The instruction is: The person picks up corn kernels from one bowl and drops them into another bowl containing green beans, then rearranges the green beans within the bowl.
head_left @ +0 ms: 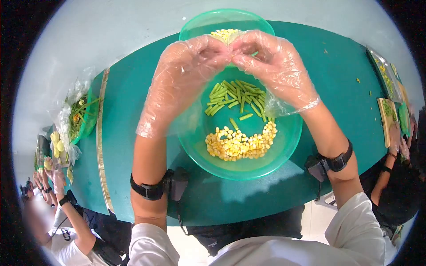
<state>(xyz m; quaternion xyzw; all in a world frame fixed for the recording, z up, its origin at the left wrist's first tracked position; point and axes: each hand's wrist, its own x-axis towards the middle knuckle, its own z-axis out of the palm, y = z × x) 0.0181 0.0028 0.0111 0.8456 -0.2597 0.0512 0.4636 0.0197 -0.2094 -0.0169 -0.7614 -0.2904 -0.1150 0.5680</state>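
Note:
A clear green bowl (pixel 246 170) holds cut green bean pieces (pixel 237 95) in its upper part and yellow corn kernels (pixel 235 148) lower down. Above its far side my left hand (pixel 188 66) and my right hand (pixel 275 62), both in clear plastic gloves, meet with fingertips pinched together. A small green piece (pixel 254 53) shows by my right hand's fingers; what the left fingertips hold is hidden. Behind the hands stands a second green bowl (pixel 199 24) with pale yellow kernels (pixel 225 33), partly covered by my hands.
On the green table (pixel 337 88), a green basket (pixel 92 111) with stems and plastic bags is at the left. A tray (pixel 384 73) and a cutting board (pixel 386 122) with chopped greens lie at the right. Other people sit on both sides, their hands at the table's edges.

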